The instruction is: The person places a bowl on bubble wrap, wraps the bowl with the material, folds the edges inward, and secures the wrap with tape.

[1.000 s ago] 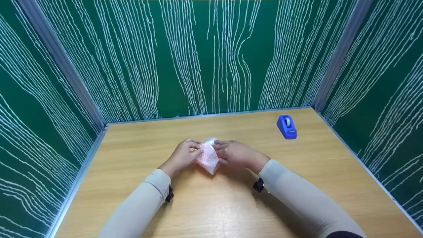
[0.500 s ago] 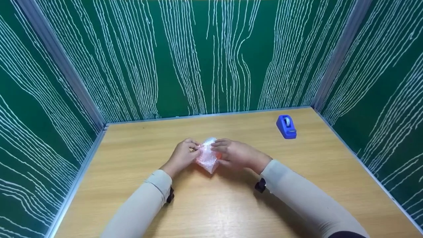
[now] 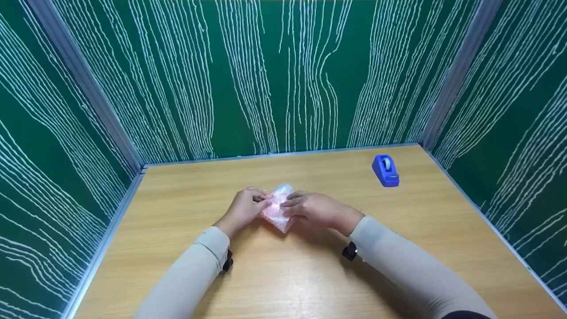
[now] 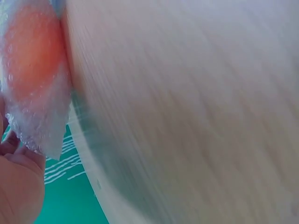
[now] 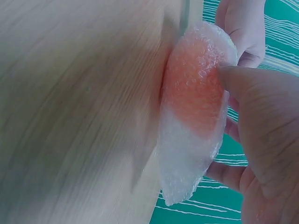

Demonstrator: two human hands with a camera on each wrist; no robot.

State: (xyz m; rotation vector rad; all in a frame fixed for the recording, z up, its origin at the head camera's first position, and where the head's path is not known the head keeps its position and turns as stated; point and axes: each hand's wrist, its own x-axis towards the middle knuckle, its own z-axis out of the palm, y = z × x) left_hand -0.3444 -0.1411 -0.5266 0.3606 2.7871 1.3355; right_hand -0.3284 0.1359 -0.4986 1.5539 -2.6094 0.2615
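Between my hands, at the middle of the table, is a small bundle of clear bubble wrap. Something orange-red shows through the plastic in both wrist views; the wrap hides its kind. My left hand pinches the bundle's left side, thumb on the near face. From the right, my right hand holds the other side, its fingers over the top and its thumb against the wrap. A loose, pale end of the wrap stretches past the orange part in the right wrist view.
A blue tape dispenser with a roll of tape stands at the table's back right. Green panels with wavy white lines rise along the back and both sides, joined by grey metal posts.
My right hand's fingers have shifted slightly over the wrap and now bend more onto its middle. The left hand keeps its pinch; the bundle stays in about the same place.
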